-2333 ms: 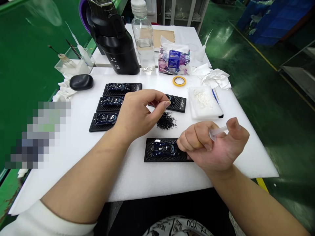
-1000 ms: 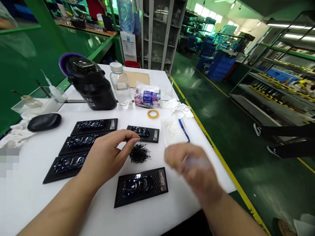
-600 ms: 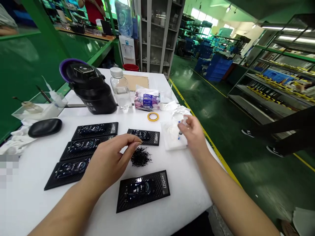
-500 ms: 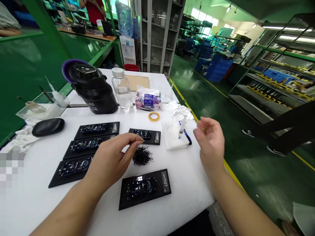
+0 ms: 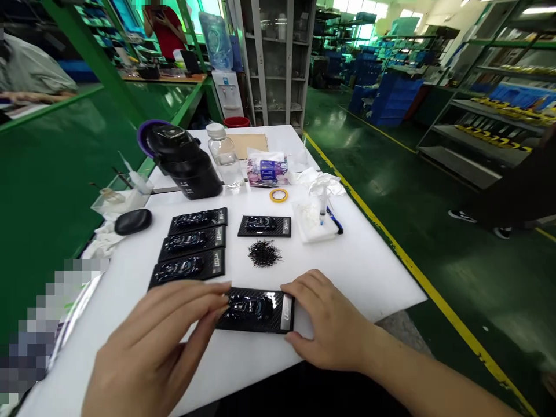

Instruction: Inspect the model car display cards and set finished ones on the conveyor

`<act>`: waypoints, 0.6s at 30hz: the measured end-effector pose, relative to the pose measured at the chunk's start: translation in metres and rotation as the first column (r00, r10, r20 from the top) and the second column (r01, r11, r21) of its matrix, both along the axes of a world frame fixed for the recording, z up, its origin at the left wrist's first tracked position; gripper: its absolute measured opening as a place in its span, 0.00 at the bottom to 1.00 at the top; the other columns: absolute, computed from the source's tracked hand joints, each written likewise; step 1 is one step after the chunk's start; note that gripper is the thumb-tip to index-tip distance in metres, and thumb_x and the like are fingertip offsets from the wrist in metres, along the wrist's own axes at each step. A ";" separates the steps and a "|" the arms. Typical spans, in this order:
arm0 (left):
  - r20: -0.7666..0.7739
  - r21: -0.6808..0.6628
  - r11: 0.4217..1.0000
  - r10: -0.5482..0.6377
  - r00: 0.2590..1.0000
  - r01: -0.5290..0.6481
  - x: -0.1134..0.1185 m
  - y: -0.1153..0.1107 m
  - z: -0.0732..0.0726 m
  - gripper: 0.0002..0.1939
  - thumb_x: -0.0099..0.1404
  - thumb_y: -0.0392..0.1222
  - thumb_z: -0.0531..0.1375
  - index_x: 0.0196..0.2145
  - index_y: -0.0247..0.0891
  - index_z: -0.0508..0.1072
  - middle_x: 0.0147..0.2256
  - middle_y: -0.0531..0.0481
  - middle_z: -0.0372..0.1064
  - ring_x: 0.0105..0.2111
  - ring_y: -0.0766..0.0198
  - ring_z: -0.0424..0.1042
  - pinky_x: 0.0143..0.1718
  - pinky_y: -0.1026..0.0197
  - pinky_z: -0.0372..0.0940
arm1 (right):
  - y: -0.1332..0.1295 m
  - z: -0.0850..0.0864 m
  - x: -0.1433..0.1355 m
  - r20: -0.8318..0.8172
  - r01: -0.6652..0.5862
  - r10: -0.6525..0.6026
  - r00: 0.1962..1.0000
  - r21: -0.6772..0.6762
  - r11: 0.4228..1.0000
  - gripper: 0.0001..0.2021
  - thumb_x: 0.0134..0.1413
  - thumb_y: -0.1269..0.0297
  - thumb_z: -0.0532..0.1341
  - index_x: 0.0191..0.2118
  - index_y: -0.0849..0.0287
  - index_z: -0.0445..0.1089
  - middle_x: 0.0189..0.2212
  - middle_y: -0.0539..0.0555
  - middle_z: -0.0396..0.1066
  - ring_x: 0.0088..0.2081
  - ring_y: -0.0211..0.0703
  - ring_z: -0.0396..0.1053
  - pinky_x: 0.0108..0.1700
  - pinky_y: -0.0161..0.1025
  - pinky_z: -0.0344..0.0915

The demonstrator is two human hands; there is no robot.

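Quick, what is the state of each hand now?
Left hand: open, fingertips on the left end of the near car plaque.
Right hand: open, touching its right end.

A big black jug (image 5: pixel 186 162) stands at the far end of the white table (image 5: pixel 373 272), next to a clear bottle (image 5: pixel 225 156). A yellow tape ring (image 5: pixel 278 195) lies near a tissue pack (image 5: pixel 266 169). Three black car cards (image 5: pixel 191 249) sit in a row, near a little heap of black bits (image 5: pixel 264 253).

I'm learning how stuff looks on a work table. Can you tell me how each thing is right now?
Left hand: fingertips touching the nearest car plate.
Right hand: resting at the plate's other end.
Nearest car plate: flat between both hands.
Clear bottle: upright, capped.
Syringe: standing on white tray.
Black bits: loose pile.
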State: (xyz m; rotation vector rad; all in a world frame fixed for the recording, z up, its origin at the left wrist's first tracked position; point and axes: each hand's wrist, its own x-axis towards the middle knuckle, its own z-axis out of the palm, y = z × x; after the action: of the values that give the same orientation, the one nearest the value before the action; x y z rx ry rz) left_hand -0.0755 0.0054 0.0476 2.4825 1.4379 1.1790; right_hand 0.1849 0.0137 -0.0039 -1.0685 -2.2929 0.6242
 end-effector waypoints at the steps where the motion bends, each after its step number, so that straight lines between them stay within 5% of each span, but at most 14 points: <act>1: -0.011 -0.030 0.999 0.034 0.999 -0.035 -0.008 -0.009 -0.009 0.10 0.65 0.36 0.61 0.42 0.49 0.75 0.43 0.54 0.77 0.44 0.57 0.76 0.45 0.54 0.73 | -0.003 0.000 -0.007 0.004 -0.008 0.008 1.000 -0.006 1.000 0.30 0.48 0.67 0.65 0.59 0.66 0.63 0.48 0.62 0.66 0.50 0.55 0.60 0.57 0.52 0.63; 6: -0.020 -0.203 0.962 0.183 0.983 -0.183 -0.038 -0.033 -0.038 0.05 0.67 0.39 0.60 0.40 0.47 0.75 0.43 0.50 0.76 0.42 0.60 0.75 0.19 0.68 0.65 | -0.009 -0.002 -0.026 0.022 -0.001 0.001 1.000 -0.011 1.000 0.29 0.47 0.68 0.64 0.57 0.65 0.64 0.47 0.61 0.65 0.49 0.56 0.60 0.56 0.54 0.62; 8: 0.011 -0.229 0.955 0.196 0.981 -0.188 -0.041 -0.033 -0.043 0.04 0.66 0.39 0.61 0.39 0.46 0.75 0.42 0.50 0.76 0.41 0.61 0.75 0.16 0.69 0.62 | -0.008 -0.001 -0.028 0.030 0.004 -0.004 1.000 -0.005 1.000 0.28 0.49 0.69 0.63 0.58 0.66 0.64 0.48 0.62 0.64 0.50 0.56 0.59 0.57 0.55 0.61; 18: 0.207 -0.293 0.921 0.323 0.924 -0.256 -0.044 -0.024 -0.055 0.05 0.67 0.44 0.61 0.34 0.46 0.77 0.38 0.53 0.77 0.38 0.60 0.76 0.43 0.58 0.69 | -0.004 0.003 -0.037 0.112 -0.097 0.094 0.989 0.018 0.995 0.28 0.57 0.68 0.61 0.64 0.58 0.63 0.54 0.63 0.62 0.53 0.57 0.60 0.57 0.59 0.61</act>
State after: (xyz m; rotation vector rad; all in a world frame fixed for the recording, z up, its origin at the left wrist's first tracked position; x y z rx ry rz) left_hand -0.1195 -0.0190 -0.0071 1.9151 1.7960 1.2019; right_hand 0.1483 0.0093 -0.0012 -1.0107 -2.4533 0.5871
